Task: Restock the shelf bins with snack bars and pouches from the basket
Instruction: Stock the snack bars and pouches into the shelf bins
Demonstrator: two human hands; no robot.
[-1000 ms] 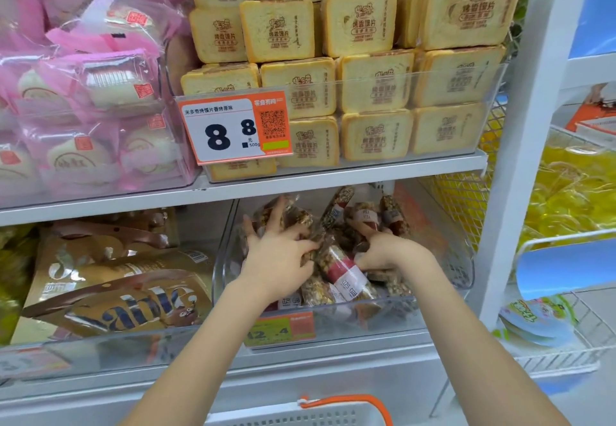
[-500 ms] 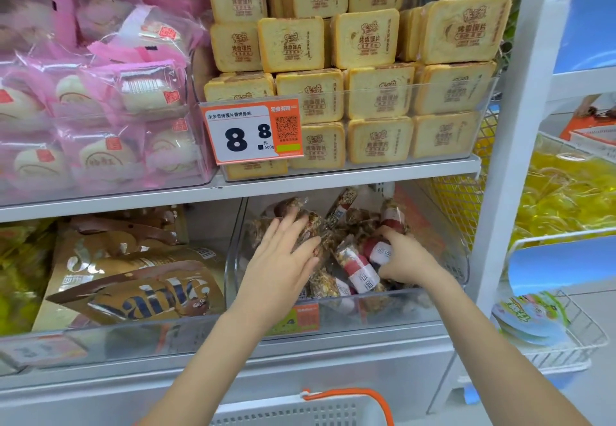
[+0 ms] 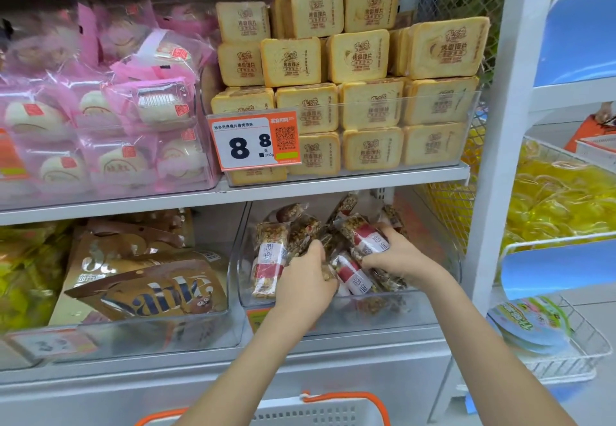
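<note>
Your clear plastic shelf bin on the lower shelf is holding clear-wrapped nut-and-grain snack bars with red-and-white labels, piled loosely. Your left hand is curling its fingers around one bar; your right hand is gripping another. Both hands are now clenched, where half a second ago your left lay flat.

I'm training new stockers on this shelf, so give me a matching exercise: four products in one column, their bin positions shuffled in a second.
1. toast-slice packs
2. pink bun packs
3. brown pouches
4. snack bars

A. lower shelf, left bin
B. upper shelf, right bin
C. lower shelf, right bin, under both hands
D. upper shelf, left bin

Pairs: 1-B, 2-D, 3-A, 4-C
</note>
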